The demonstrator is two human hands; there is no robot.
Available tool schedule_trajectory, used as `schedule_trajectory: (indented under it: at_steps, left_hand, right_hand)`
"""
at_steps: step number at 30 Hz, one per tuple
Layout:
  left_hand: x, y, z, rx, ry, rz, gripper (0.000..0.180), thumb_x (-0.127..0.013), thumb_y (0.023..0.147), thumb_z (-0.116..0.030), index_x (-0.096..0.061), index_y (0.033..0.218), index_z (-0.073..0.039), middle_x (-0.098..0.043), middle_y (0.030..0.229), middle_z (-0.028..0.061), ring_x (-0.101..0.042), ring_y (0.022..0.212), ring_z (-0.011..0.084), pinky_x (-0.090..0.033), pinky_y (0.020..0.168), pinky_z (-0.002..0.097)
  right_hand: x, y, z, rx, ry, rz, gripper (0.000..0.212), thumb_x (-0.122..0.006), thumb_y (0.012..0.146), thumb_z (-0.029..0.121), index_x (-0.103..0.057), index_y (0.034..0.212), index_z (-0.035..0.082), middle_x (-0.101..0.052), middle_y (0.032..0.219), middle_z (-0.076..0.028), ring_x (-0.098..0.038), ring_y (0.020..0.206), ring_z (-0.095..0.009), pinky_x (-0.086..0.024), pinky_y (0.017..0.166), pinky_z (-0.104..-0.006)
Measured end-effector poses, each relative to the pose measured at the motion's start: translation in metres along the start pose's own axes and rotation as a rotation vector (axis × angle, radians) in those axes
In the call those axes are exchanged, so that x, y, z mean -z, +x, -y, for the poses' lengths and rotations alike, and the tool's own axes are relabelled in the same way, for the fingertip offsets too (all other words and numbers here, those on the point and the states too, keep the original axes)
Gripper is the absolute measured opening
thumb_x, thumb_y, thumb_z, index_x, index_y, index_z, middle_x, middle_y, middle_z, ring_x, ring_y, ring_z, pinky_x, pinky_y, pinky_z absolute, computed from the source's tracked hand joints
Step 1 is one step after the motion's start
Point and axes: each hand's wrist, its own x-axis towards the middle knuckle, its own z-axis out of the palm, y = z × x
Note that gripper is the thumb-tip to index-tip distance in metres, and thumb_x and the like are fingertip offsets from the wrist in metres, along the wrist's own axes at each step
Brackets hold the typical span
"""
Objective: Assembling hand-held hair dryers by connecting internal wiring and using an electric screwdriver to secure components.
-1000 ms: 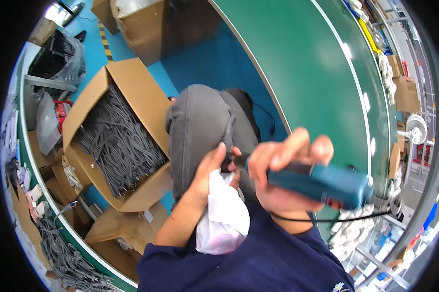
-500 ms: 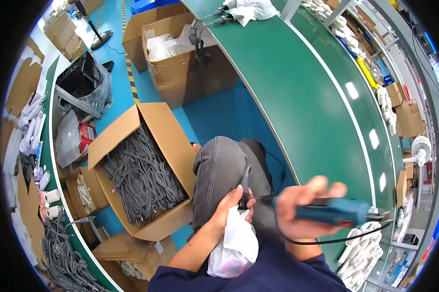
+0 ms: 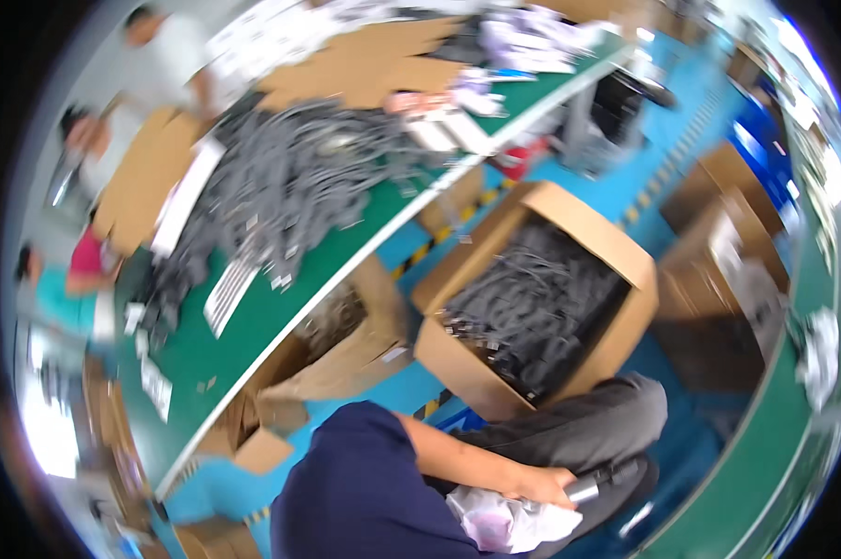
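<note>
My left hand (image 3: 543, 486) is closed around a white-wrapped object (image 3: 495, 520), held low over my lap against grey trousers (image 3: 579, 424). A silver-grey cylindrical end (image 3: 583, 491) sticks out past my fingers, with a dark part beyond it. Blur hides its exact kind. My right hand is out of sight. Just beyond my knees stands an open cardboard box (image 3: 637, 244) filled with bundled dark grey cords (image 3: 542, 298).
To the left runs a green workbench (image 3: 192, 373) heaped with grey cords (image 3: 299, 177) and cardboard. Several people, one in a white shirt (image 3: 164, 61), are behind it. Open cartons (image 3: 718, 289) stand on the blue floor at right, beside another green bench (image 3: 765, 466).
The view has swung to the left, bringing the cord-covered bench and people in. My right hand and the blue-green power tool it held have left the view. My left hand keeps the wrapped object.
</note>
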Motion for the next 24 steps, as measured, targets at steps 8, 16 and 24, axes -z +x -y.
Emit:
schedule_trajectory:
  at_steps: [8,16,24]
  left_hand:
    - [-0.001,-0.056,-0.058,-0.474,0.801,0.365,0.035,-0.076,0.060,-0.009,-0.062,0.091,0.002,-0.067,0.082,0.0101,-0.061,0.079,0.0192,-0.048,0.072,0.0333]
    - [0.037,-0.182,-0.099,-0.578,1.378,-0.077,0.032,-0.069,0.061,-0.021,-0.059,0.083,0.000,-0.063,0.080,0.0202,-0.060,0.081,0.0385,-0.047,0.073,0.0458]
    - [0.016,-0.259,-0.110,-0.215,1.652,-0.478,0.024,-0.069,0.064,-0.018,-0.064,0.086,-0.007,-0.066,0.084,0.0137,-0.063,0.083,0.0358,-0.049,0.072,0.0464]
  right_hand:
    - [-0.044,0.042,0.202,1.104,0.913,-0.070,0.047,-0.056,0.090,0.029,-0.045,0.129,0.006,-0.058,0.093,-0.014,-0.059,0.087,-0.030,-0.049,0.076,-0.0435]
    - [0.016,0.020,0.251,1.639,0.435,0.128,0.033,-0.064,0.079,0.031,-0.058,0.104,0.010,-0.057,0.121,-0.009,-0.043,0.121,-0.036,-0.029,0.096,-0.0527]
    - [0.022,-0.006,0.271,0.755,1.097,1.823,0.083,-0.071,0.077,0.004,-0.024,0.145,0.009,-0.048,0.112,-0.008,-0.047,0.102,-0.018,-0.039,0.091,-0.0295]
